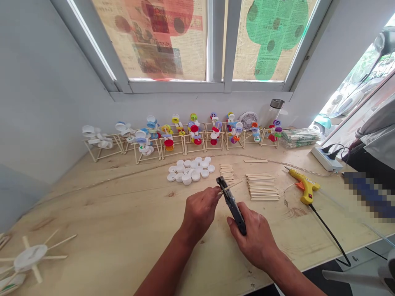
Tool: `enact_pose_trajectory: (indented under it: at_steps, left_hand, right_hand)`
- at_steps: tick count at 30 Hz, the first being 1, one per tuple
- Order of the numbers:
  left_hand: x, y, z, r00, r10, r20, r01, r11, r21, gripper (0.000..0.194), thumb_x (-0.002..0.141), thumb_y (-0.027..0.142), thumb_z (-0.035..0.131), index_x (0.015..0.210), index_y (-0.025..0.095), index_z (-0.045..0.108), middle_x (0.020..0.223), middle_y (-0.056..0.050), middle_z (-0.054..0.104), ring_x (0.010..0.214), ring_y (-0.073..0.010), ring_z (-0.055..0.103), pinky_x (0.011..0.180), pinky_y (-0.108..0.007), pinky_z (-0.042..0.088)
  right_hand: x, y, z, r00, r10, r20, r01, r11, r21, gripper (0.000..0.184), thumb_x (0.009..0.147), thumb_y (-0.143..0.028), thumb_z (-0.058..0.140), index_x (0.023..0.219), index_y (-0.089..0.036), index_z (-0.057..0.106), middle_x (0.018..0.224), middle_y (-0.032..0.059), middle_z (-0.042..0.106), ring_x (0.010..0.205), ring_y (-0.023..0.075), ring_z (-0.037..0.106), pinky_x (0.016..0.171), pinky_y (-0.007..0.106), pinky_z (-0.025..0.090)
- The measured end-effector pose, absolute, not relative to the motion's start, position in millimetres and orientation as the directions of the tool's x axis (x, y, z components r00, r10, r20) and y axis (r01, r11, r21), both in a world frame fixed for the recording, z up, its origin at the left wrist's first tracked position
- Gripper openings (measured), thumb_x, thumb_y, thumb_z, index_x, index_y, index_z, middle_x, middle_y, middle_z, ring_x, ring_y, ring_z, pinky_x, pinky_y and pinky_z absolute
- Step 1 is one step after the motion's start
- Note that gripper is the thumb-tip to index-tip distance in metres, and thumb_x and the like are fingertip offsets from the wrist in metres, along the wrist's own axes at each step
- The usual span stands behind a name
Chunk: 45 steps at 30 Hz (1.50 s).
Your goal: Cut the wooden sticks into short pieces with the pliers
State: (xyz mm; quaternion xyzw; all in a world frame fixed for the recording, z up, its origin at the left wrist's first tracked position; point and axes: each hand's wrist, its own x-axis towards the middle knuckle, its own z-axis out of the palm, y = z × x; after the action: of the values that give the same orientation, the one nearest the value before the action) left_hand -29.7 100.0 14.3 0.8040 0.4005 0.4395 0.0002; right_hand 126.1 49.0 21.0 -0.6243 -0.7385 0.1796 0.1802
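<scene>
The thin wooden stick (pixel 232 186) pokes out by the tip of the black cutters (pixel 233 207). The left hand (pixel 200 211) has its fingers pinched shut on the stick, and the right hand (pixel 254 240) has its fingers curled tight around the cutters. A slip could nip a finger, because the left fingers are so near the tip. Just past the fingers lie short sticks (pixel 226 172) and white bottle caps (pixel 189 170). Right of the fingers sits a yellow glue gun (pixel 304 185). Far ahead stand cap toys (pixel 194 135).
</scene>
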Motion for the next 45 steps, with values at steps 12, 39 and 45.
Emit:
enact_pose_trajectory:
  at_steps: [12, 39, 45]
  left_hand:
    - [-31, 101, 12, 0.293, 0.652, 0.699, 0.675, -0.659, 0.332, 0.017, 0.088, 0.020, 0.040, 0.096, 0.016, 0.054, 0.068, 0.000, 0.062, 0.058, -0.0094, 0.057, 0.055, -0.018, 0.043]
    - [-40, 113, 10, 0.214, 0.946, 0.244, 0.677, -0.323, 0.661, 0.024, 0.089, 0.027, 0.034, 0.074, 0.018, 0.050, 0.057, 0.002, 0.051, 0.049, -0.0100, 0.041, 0.050, -0.020, 0.030]
    - [-44, 116, 3, 0.229, 0.939, 0.258, 0.701, -0.343, 0.626, 0.024, 0.089, 0.026, 0.033, 0.074, 0.018, 0.049, 0.061, 0.001, 0.055, 0.050, -0.0101, 0.045, 0.050, -0.020, 0.030]
  right_hand:
    - [126, 51, 19, -0.165, 0.984, 0.063, 0.860, 0.175, -0.479, 0.014, 0.084, -0.034, 0.040, 0.078, -0.022, 0.043, 0.060, -0.0014, 0.058, 0.056, 0.0177, 0.056, 0.051, 0.023, 0.027]
    - [121, 79, 21, -0.217, 0.943, -0.254, 0.807, 0.027, -0.590, 0.016, 0.081, -0.031, 0.041, 0.072, -0.021, 0.049, 0.063, 0.0001, 0.060, 0.059, 0.0165, 0.055, 0.056, 0.024, 0.033]
    - [120, 82, 15, -0.217, 0.936, -0.278, 0.837, 0.031, -0.546, 0.015, 0.081, -0.030, 0.041, 0.072, -0.021, 0.048, 0.059, -0.0005, 0.058, 0.055, 0.0162, 0.054, 0.053, 0.024, 0.032]
